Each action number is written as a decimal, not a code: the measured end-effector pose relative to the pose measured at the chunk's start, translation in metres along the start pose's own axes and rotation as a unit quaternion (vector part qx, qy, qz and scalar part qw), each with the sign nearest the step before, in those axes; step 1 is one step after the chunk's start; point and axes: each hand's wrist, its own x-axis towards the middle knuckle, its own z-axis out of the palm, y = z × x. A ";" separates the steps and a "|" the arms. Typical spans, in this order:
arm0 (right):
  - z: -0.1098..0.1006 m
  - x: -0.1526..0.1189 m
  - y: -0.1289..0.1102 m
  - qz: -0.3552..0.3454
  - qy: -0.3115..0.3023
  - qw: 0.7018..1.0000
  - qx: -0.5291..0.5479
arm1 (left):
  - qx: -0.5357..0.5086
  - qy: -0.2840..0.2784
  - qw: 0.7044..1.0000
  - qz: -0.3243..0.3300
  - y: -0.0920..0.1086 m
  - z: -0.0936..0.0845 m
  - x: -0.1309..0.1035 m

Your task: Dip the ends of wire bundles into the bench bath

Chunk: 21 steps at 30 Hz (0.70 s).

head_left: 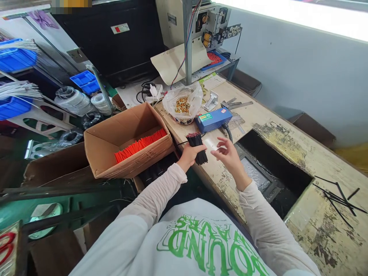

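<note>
My left hand is closed around a thick bundle of short black wires. Reddish stripped-looking ends show at the bundle's top, and its dark lower ends hang past my fingers. To the right of it, apart from the bundle, my right hand is raised with curled fingers and the thumb apart, nothing visible between them. Just beyond both hands sits a blue box-shaped device with a dark corrugated hose. Behind it stands a clear plastic bag of small gold-coloured pieces.
A cardboard box with red wires stands left of my hands. A recessed opening cuts into the worn bench. Loose black wires lie at right. Calipers rest behind the device, near a metal post.
</note>
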 end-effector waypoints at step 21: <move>0.031 0.025 0.086 -0.108 0.015 0.987 -0.114 | 0.241 -0.004 0.924 0.296 -0.064 -0.007 0.045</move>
